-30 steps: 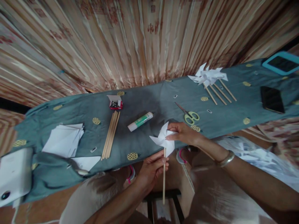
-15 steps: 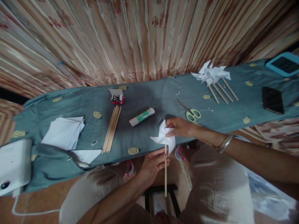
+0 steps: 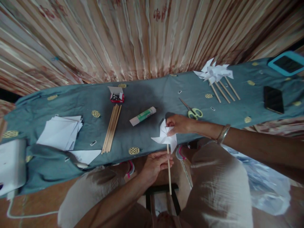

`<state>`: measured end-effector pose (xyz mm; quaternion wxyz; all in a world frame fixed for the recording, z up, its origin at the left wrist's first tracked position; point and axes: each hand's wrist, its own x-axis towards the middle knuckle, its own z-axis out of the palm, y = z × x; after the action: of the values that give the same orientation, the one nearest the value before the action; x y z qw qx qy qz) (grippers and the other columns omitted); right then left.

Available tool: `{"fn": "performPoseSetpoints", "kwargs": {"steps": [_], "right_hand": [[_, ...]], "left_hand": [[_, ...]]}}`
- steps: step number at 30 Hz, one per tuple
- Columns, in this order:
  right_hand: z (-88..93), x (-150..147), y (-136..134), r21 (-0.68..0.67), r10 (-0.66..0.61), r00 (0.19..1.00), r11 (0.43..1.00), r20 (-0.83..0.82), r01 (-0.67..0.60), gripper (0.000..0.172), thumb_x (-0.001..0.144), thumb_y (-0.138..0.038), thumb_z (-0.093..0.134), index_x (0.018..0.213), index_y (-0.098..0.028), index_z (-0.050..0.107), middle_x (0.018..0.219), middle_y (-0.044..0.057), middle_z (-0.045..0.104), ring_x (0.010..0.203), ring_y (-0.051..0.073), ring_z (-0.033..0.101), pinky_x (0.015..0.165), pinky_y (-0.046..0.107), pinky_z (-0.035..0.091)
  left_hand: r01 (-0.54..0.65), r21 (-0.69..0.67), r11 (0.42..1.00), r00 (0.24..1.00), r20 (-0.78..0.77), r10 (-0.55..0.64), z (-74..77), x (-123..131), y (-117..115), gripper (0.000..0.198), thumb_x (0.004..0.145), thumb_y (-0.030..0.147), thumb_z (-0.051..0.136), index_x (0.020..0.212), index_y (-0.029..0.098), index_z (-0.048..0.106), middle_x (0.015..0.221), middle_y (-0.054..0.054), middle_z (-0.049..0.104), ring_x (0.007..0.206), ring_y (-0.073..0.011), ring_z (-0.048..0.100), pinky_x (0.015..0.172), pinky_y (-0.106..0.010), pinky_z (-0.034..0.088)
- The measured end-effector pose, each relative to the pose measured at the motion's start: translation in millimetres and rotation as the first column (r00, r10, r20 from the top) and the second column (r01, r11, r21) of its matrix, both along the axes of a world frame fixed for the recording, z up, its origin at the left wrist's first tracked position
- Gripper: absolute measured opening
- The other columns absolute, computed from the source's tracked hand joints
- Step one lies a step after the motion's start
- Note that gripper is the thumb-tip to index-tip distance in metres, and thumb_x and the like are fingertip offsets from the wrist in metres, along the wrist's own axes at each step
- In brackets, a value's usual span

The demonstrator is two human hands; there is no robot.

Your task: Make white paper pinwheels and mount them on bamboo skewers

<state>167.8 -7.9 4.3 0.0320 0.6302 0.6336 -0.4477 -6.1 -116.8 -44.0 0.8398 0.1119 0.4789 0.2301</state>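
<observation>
A white paper pinwheel [image 3: 163, 136] on a thin wooden stick [image 3: 169, 177] is held over the near edge of the cloth-covered table. My left hand [image 3: 156, 164] grips the stick just below the paper blades, its thumb across the front. Up at the blades, my right hand [image 3: 177, 124] pinches the pinwheel near its middle; the fingertips partly hide that spot. A glue stick [image 3: 142, 116] lies left of the pinwheel. Behind my right hand rest scissors with green handles [image 3: 193, 111].
Several finished pinwheels [image 3: 215, 74] lie at the back right, near a black phone [image 3: 273, 99] and a blue-framed device [image 3: 287, 62]. At left are wooden sticks [image 3: 111, 129], an opened red box of small metal pieces [image 3: 117, 96], white paper sheets [image 3: 59, 131] and a white device [image 3: 11, 166].
The view has shifted slightly. Both hands keep hold of the pinwheel, and its stick's lower end has swung a little to the right.
</observation>
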Motion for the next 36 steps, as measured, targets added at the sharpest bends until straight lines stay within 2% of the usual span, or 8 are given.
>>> {"fn": "performPoseSetpoints", "kwargs": {"steps": [8, 21, 29, 36], "right_hand": [[8.9, -8, 2, 0.005, 0.046, 0.991, 0.999, 0.129, -0.047, 0.024, 0.062, -0.018, 0.077, 0.086, -0.014, 0.071, 0.075, 0.001, 0.072, 0.073, 0.016, 0.067, 0.060, 0.021, 0.048], [14.8, -11, 3, -0.036, 0.033, 0.991, 0.999, 0.127, -0.029, 0.026, 0.064, -0.014, 0.076, 0.090, -0.013, 0.072, 0.086, 0.004, 0.075, 0.079, 0.018, 0.068, 0.064, 0.021, 0.049], [16.2, -13, 1, -0.039, -0.003, 0.991, 0.999, 0.134, 0.009, 0.024, 0.063, -0.015, 0.077, 0.086, -0.013, 0.072, 0.085, 0.005, 0.074, 0.078, 0.018, 0.067, 0.061, 0.022, 0.047], [12.7, -13, 1, -0.013, -0.011, 0.990, 1.000, 0.139, 0.013, 0.022, 0.061, -0.015, 0.078, 0.081, -0.015, 0.071, 0.077, 0.003, 0.072, 0.073, 0.017, 0.066, 0.062, 0.023, 0.048]], "left_hand": [[-0.001, 0.001, 1.000, 1.000, 0.013, 0.001, -3.2, 0, 0, 0.054, 0.032, 0.042, 0.094, 0.071, 0.011, 0.075, 0.067, -0.006, 0.072, 0.058, -0.0146, 0.066, 0.063, -0.027, 0.053], [0.010, 0.030, 1.000, 0.999, 0.036, -0.011, -6.5, 1, -1, 0.053, 0.035, 0.042, 0.094, 0.072, 0.010, 0.074, 0.069, -0.006, 0.071, 0.060, -0.0155, 0.066, 0.064, -0.029, 0.052], [0.008, 0.047, 0.999, 0.999, 0.051, -0.010, -5.4, 1, -1, 0.047, 0.040, 0.039, 0.093, 0.073, 0.011, 0.074, 0.071, -0.006, 0.072, 0.060, -0.0149, 0.065, 0.067, -0.030, 0.052], [0.012, 0.037, 0.999, 0.999, 0.033, -0.013, -6.1, 3, -1, 0.049, 0.036, 0.041, 0.094, 0.070, 0.012, 0.075, 0.069, -0.005, 0.072, 0.059, -0.0144, 0.066, 0.064, -0.027, 0.052]]}}
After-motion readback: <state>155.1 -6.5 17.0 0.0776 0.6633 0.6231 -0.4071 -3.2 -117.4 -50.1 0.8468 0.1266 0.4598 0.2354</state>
